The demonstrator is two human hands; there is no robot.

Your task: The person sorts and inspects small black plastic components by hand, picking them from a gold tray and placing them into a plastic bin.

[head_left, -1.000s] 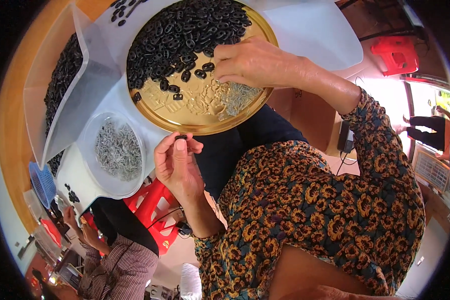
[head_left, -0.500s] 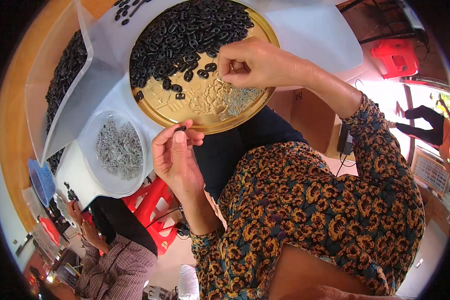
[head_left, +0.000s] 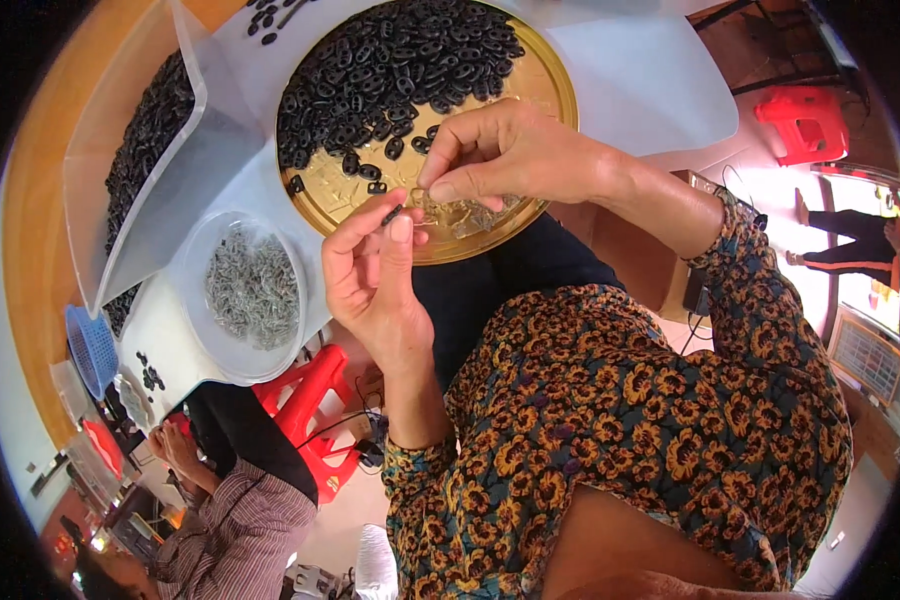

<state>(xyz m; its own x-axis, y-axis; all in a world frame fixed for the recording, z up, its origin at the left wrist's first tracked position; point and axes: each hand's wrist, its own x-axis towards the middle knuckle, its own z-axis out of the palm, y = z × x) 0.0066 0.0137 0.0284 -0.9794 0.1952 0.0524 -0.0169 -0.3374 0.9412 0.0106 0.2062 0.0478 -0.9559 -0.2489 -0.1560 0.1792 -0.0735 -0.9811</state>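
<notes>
My left hand (head_left: 378, 285) pinches a small black oval plastic piece (head_left: 391, 214) between thumb and fingertip, near the front rim of a round gold tray (head_left: 567, 90). Beside it, my right hand (head_left: 515, 155) is closed in a pinch, its fingertips just right of the black piece. What they hold is too small to make out. Many black pieces with two holes (head_left: 390, 75) are heaped across the tray's far side, with a few loose ones nearer. Small clear, silvery parts (head_left: 485, 214) lie at the tray's near right, partly behind my right hand.
Left of the tray stand a clear plastic bin (head_left: 195, 95) of black pieces and a round clear tub (head_left: 192, 325) of small grey parts. A blue basket (head_left: 92, 350) sits farther left. At lower left a co-worker in a striped sleeve (head_left: 260, 510) sits near a red stool (head_left: 320, 430).
My right hand has come left and down from over the tray toward my left hand. My left hand has risen slightly with the black piece, so the fingertips nearly meet.
</notes>
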